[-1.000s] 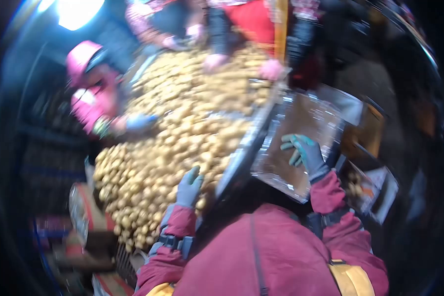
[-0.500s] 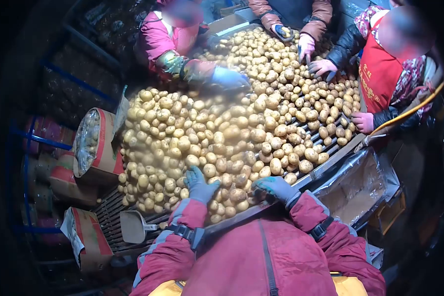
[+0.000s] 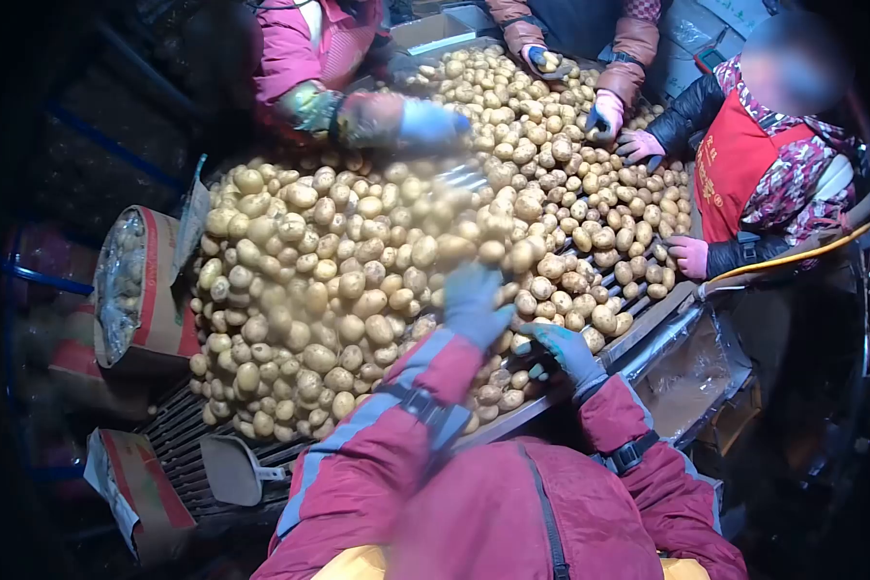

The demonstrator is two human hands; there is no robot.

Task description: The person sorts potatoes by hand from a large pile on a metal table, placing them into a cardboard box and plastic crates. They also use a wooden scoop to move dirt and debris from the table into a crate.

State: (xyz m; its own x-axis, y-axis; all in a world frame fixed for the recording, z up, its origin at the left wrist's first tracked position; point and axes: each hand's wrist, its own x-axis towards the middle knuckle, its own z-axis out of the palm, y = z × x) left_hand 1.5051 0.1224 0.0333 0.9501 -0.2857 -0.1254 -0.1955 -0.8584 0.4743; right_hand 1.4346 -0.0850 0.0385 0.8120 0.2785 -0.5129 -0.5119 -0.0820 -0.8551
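Note:
A broad heap of potatoes (image 3: pixel 348 280) covers the slatted sorting table (image 3: pixel 179 435) in front of me. My left hand (image 3: pixel 476 304), in a blue-grey glove, reaches over the near side of the heap. It is somewhat blurred, with the thumb out to the side and nothing visible held. Close to its right, my right hand (image 3: pixel 565 356) in a similar glove hovers by the table's near rim (image 3: pixel 512 418). Its fingers are bent and apart from the thumb, and no potato shows between them.
Gloved co-workers stand around the far side; one co-worker's hand (image 3: pixel 430 123) is blurred over the heap. Cardboard boxes (image 3: pixel 169 290) stand at left, and a plastic-lined box (image 3: pixel 691 372) sits at right. A scoop-like pan (image 3: pixel 230 471) lies on the slats. A yellow hose (image 3: pixel 793 253) runs along the right.
My left hand has swept right and farther over the heap, towards my right hand. My right hand has shifted slightly, its fingers more bent. The camera view has turned a little.

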